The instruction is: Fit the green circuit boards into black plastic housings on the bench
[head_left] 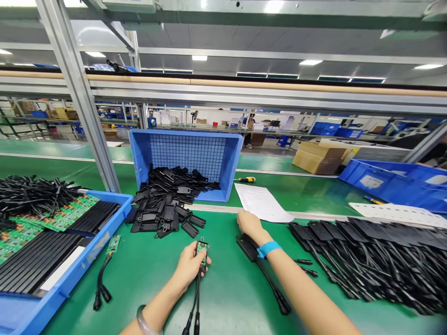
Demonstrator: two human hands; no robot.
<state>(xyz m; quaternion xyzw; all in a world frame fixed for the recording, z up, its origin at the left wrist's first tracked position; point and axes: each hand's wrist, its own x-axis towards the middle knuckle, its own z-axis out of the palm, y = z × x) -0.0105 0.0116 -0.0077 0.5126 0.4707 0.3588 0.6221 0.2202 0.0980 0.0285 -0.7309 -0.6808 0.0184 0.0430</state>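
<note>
My left hand is closed around a small green circuit board seated in a black plastic housing, its thumb lying across the board. Two black cables with plug ends hang from it toward me. My right hand, with a blue wristband, is curled at the upper end of a closed black cased unit lying on the green bench. The right fingertips are hidden, so what they hold cannot be made out. Left of my left hand, a loose circuit board with a black split cable lies on the bench.
A tipped blue crate spills black housings. At left, a blue tray carries boards and cables. Cased units with cables lie in a row at right. A paper sheet and screwdriver lie behind my right hand.
</note>
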